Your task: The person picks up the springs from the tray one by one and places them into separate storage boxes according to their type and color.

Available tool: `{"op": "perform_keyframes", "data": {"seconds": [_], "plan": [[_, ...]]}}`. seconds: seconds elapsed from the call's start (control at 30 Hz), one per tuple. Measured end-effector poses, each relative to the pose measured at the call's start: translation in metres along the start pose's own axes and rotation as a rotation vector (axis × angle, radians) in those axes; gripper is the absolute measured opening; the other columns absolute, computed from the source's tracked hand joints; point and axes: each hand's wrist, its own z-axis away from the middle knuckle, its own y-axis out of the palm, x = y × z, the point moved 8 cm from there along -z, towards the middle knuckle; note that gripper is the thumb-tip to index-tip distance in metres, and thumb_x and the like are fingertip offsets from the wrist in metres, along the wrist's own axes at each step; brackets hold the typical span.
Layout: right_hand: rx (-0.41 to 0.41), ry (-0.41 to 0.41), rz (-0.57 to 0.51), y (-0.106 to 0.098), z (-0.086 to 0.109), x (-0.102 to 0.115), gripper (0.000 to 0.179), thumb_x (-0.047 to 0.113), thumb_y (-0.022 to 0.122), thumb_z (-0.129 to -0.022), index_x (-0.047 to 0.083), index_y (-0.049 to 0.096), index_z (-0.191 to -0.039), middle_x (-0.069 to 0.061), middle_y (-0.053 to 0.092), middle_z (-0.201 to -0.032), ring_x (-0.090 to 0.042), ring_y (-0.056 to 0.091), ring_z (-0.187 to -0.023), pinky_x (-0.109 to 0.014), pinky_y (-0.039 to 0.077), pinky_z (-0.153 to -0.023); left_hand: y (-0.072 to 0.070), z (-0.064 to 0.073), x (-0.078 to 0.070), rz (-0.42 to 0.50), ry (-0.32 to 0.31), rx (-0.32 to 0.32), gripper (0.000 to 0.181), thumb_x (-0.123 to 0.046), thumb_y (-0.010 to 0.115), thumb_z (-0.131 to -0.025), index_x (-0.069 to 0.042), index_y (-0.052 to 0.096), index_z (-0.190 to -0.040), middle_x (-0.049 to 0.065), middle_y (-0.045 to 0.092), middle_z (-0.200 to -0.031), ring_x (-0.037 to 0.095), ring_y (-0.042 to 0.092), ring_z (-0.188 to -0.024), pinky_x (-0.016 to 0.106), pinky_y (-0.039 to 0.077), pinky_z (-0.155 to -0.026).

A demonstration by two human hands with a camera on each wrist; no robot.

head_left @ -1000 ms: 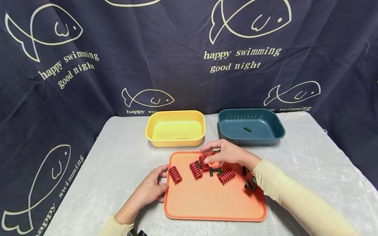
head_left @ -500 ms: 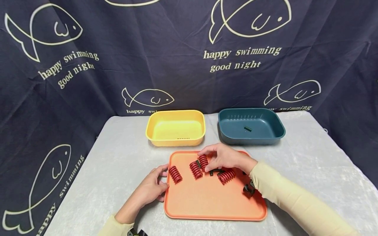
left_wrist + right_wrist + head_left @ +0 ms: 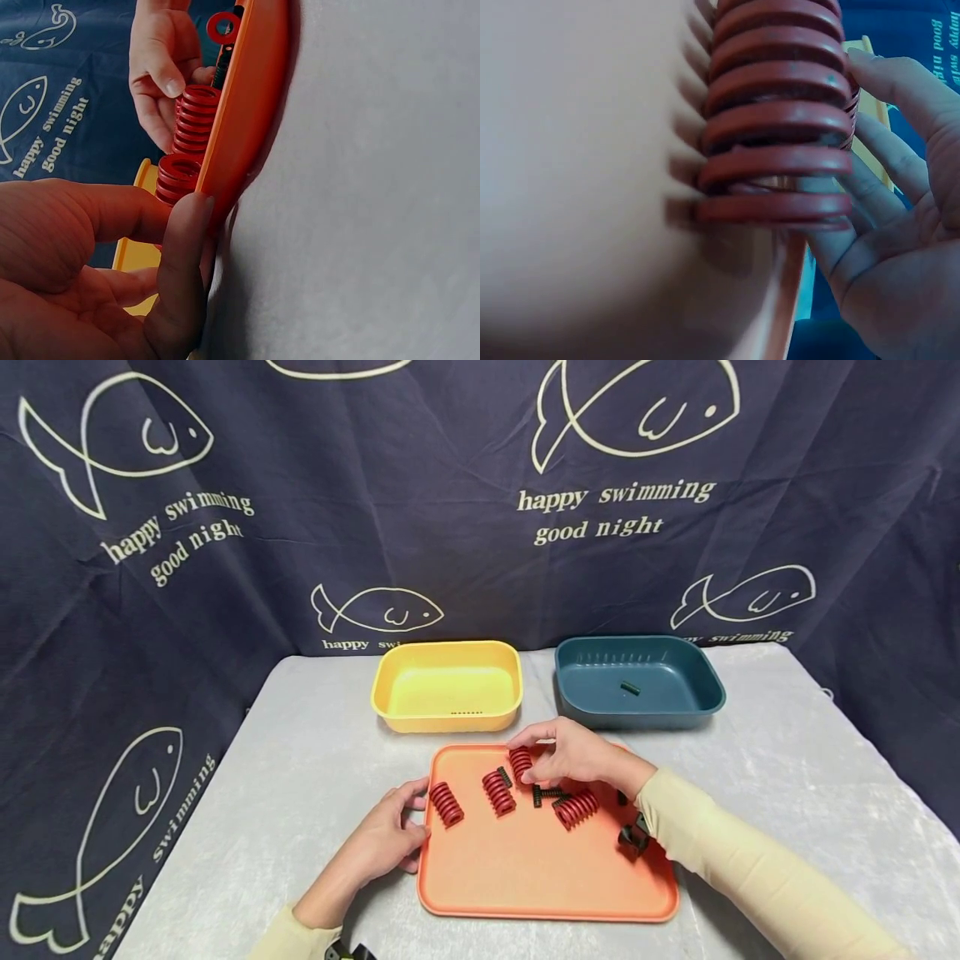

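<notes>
My right hand (image 3: 576,754) pinches a red coil spring (image 3: 519,763) between thumb and fingers, near the back edge of an orange tray (image 3: 540,881). My left hand (image 3: 382,833) grips the tray's left rim, its thumb lying along the edge in the left wrist view. Three other red coil springs lie on the tray: one at the left (image 3: 447,805), one in the middle (image 3: 498,793), one at the right (image 3: 576,810). Small dark springs (image 3: 551,793) lie among them, one touching the middle red spring. A large red spring (image 3: 776,112) fills the right wrist view.
Behind the tray stand a yellow bin (image 3: 446,723) and a dark teal bin (image 3: 641,721) holding one small dark spring (image 3: 630,688). The table cover (image 3: 300,760) is light grey. A navy curtain with fish drawings (image 3: 465,527) hangs behind.
My right fingers have come down onto the red spring and drawn it slightly back, away from the small dark spring beside it. My left hand stays at the tray rim.
</notes>
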Motion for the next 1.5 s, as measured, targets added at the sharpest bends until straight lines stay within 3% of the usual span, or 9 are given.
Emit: {"op": "perform_keyframes", "data": {"seconds": [0.17,0.27,0.4,0.53,0.7,0.83,1.03,1.2,1.5], "plan": [[0.014,-0.024,-0.033,-0.005,0.002,0.005,0.054,-0.002,0.077,-0.084,-0.001,0.063,-0.137,-0.019,0.075,-0.086,-0.033,0.072,-0.074,-0.028,0.061,-0.068,0.0,0.0,0.0,-0.003,-0.004,0.002,0.071,0.013,0.059,-0.083,-0.002,0.045,-0.151,0.017,0.048,-0.125,0.023,0.058,-0.076,0.041,0.06,-0.047],[0.014,-0.043,-0.018,-0.008,0.004,0.011,0.057,0.003,0.08,-0.085,0.001,0.062,-0.139,-0.019,0.075,-0.095,-0.031,0.073,-0.078,-0.028,0.061,-0.074,0.0,0.0,0.0,-0.007,-0.007,-0.001,0.07,0.012,0.06,-0.084,-0.002,0.045,-0.151,0.017,0.048,-0.126,0.023,0.058,-0.076,0.04,0.06,-0.047],[0.004,-0.067,0.015,-0.014,0.004,0.02,0.057,0.009,0.083,-0.085,0.004,0.063,-0.138,-0.015,0.076,-0.095,-0.03,0.074,-0.081,-0.026,0.059,-0.072,-0.001,0.0,0.0,-0.009,-0.009,-0.003,0.07,0.012,0.061,-0.085,-0.001,0.045,-0.151,0.017,0.048,-0.126,0.022,0.058,-0.076,0.04,0.06,-0.047],[-0.007,-0.085,-0.001,-0.02,0.002,0.029,0.055,0.008,0.082,-0.085,0.005,0.064,-0.137,-0.017,0.076,-0.094,-0.046,0.072,-0.088,-0.025,0.058,-0.067,-0.001,0.0,0.0,-0.004,-0.008,0.0,0.07,0.011,0.061,-0.085,-0.002,0.045,-0.151,0.017,0.047,-0.126,0.022,0.058,-0.077,0.04,0.06,-0.047],[-0.048,-0.113,0.022,-0.028,-0.001,0.041,0.053,0.006,0.082,-0.084,0.006,0.066,-0.135,-0.013,0.076,-0.098,-0.052,0.069,-0.089,-0.028,0.061,-0.071,-0.001,0.0,0.0,-0.001,-0.007,-0.001,0.07,0.012,0.061,-0.085,-0.002,0.045,-0.151,0.017,0.048,-0.126,0.022,0.057,-0.077,0.039,0.06,-0.046],[-0.073,-0.122,0.018,-0.033,-0.007,0.046,0.052,0.003,0.08,-0.085,0.007,0.066,-0.135,-0.014,0.076,-0.094,-0.045,0.072,-0.089,-0.034,0.064,-0.075,-0.002,0.0,0.0,-0.001,-0.008,-0.001,0.07,0.012,0.061,-0.085,-0.002,0.045,-0.151,0.017,0.047,-0.126,0.022,0.057,-0.077,0.039,0.06,-0.046],[-0.121,-0.133,0.018,-0.042,-0.022,0.05,0.051,0.003,0.082,-0.085,0.006,0.068,-0.134,-0.014,0.073,-0.114,-0.024,0.074,-0.083,-0.029,0.062,-0.076,-0.001,-0.001,0.002,0.0,-0.01,0.01,0.07,0.011,0.062,-0.085,-0.002,0.044,-0.152,0.017,0.046,-0.128,0.022,0.058,-0.076,0.04,0.06,-0.047],[-0.146,-0.13,0.066,-0.048,-0.039,0.056,0.052,0.008,0.083,-0.085,0.007,0.068,-0.135,-0.014,0.068,-0.124,-0.027,0.073,-0.087,-0.031,0.062,-0.079,-0.002,-0.001,0.002,0.002,-0.003,0.013,0.071,0.01,0.062,-0.085,-0.002,0.044,-0.152,0.018,0.046,-0.128,0.022,0.059,-0.074,0.04,0.06,-0.047],[-0.208,-0.064,0.037,-0.058,-0.07,0.067,0.053,0.011,0.084,-0.084,0.009,0.068,-0.135,-0.014,0.062,-0.127,-0.039,0.072,-0.088,-0.042,0.063,-0.085,-0.002,-0.002,0.001,-0.002,0.004,0.013,0.071,0.011,0.062,-0.085,-0.002,0.044,-0.152,0.017,0.048,-0.126,0.022,0.058,-0.074,0.04,0.06,-0.047]]}}
